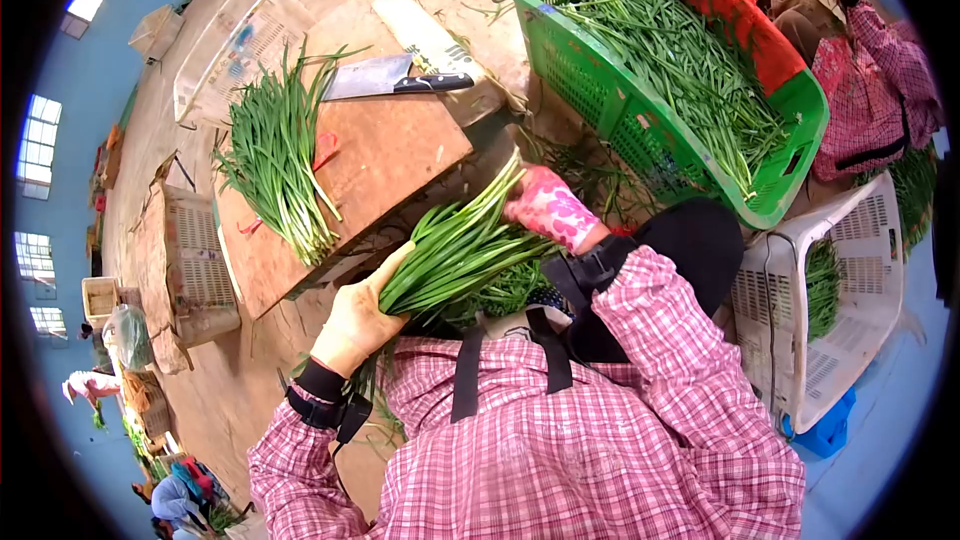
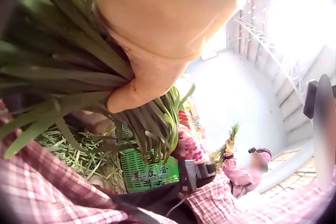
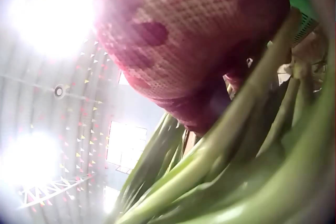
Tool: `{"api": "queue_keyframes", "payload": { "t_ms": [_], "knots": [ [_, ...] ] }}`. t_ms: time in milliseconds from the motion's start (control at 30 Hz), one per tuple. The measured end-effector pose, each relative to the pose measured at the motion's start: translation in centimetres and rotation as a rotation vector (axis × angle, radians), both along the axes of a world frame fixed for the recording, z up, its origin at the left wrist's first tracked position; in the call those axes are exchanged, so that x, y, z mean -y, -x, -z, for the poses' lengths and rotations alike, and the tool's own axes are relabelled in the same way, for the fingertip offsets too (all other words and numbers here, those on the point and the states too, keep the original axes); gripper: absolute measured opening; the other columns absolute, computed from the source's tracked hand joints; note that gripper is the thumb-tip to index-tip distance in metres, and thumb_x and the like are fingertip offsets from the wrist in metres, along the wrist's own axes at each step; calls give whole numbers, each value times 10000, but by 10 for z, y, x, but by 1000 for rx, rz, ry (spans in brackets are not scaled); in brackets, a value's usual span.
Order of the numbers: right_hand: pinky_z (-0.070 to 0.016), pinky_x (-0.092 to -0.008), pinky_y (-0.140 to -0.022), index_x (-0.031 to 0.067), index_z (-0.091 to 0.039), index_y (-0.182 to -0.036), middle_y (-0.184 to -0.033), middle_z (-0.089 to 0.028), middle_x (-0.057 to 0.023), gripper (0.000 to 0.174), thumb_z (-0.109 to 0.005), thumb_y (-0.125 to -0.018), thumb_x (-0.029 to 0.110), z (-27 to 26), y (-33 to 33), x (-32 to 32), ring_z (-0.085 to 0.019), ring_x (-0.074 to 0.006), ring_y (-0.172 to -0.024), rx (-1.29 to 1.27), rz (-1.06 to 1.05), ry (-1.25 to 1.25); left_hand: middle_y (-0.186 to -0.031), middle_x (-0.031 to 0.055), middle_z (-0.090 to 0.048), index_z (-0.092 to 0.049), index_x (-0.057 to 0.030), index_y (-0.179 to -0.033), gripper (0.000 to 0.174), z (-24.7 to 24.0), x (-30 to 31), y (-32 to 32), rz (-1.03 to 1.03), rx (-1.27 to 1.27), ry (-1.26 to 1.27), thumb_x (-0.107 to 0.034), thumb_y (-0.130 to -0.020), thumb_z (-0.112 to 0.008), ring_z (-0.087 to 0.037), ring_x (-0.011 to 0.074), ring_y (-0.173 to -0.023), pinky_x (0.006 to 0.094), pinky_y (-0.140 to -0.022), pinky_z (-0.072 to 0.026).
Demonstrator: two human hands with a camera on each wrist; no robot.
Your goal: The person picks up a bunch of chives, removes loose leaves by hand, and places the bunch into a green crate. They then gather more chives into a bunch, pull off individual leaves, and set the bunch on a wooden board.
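My left hand (image 1: 362, 322), in a cream glove, grips a bunch of garlic chives (image 1: 455, 255) above my lap. The pale stem ends point up and away, toward my right hand. In the left wrist view the thumb (image 2: 131, 95) lies across the green leaves. My right hand (image 1: 550, 208) wears a pink flowered glove and is at the pale stems. Its bent fingers (image 3: 194, 111) are at the stalks in the right wrist view, their tips partly hidden. Another bunch of chives (image 1: 280, 155), with red ties near it, lies on a wooden board (image 1: 390, 155).
A cleaver (image 1: 370, 78) lies at the board's far edge. A green crate (image 1: 620, 90) full of chives stands ahead right. To the right is a white crate (image 1: 870, 270) with more chives. Other people (image 1: 880, 80) sit nearby. Loose leaves (image 1: 590, 175) litter the floor.
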State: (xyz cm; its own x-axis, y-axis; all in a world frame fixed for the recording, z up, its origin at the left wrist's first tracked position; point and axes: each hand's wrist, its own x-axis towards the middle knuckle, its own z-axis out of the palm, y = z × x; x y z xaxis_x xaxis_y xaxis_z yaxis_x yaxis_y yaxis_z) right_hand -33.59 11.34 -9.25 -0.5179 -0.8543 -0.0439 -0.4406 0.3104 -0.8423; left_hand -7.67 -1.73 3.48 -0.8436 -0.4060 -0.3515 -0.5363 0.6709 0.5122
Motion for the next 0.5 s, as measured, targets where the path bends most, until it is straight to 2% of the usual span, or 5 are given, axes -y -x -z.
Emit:
{"api": "queue_keyframes", "payload": {
  "t_ms": [67,100,200,333,500],
  "knots": [
    [-569,-384,-765,56,-758,-907,-885,-739,-170,174,-731,-812,200,10,19,-11,-708,-298,-787,249,48,29,-1200,187,-688,-420,-176,-1517,824,5,3,-6,-36,19,-120,-172,-771,-772,-691,302,-1064,361,-921,-531],
    [-544,-290,-712,-2,-742,-971,-830,-750,-106,160,-681,-851,83,17,28,-20,-694,-167,-744,312,228,178,-1210,171,-691,-428,-155,-1512,824,12,10,-16,-70,-1,-218,-169,-764,-775,-690,273,-1067,352,-942,-520],
    [-535,-323,-750,2,-755,-953,-831,-747,-109,344,-750,-901,342,1,54,-37,-686,-169,-758,411,363,113,-1201,118,-696,-467,-62,-1477,829,5,14,-20,-133,-11,-343,-111,-717,-794,-652,160,-1072,277,-987,-468],
    [-524,-290,-758,22,-767,-1028,-891,-754,-69,329,-811,-831,281,-27,17,-34,-673,-162,-785,197,-157,-121,-1158,47,-698,-559,-4,-1367,717,7,15,-16,-165,-16,-378,-15,-689,-792,-627,121,-1034,258,-935,-477],
    [-539,-292,-737,15,-749,-1064,-866,-751,-69,264,-762,-863,186,-2,61,-47,-677,-139,-783,771,419,164,-1095,38,-715,-642,10,-1228,521,1,15,-34,-527,25,-775,87,-725,-753,-664,146,-966,288,-890,-518]
  ]
}}
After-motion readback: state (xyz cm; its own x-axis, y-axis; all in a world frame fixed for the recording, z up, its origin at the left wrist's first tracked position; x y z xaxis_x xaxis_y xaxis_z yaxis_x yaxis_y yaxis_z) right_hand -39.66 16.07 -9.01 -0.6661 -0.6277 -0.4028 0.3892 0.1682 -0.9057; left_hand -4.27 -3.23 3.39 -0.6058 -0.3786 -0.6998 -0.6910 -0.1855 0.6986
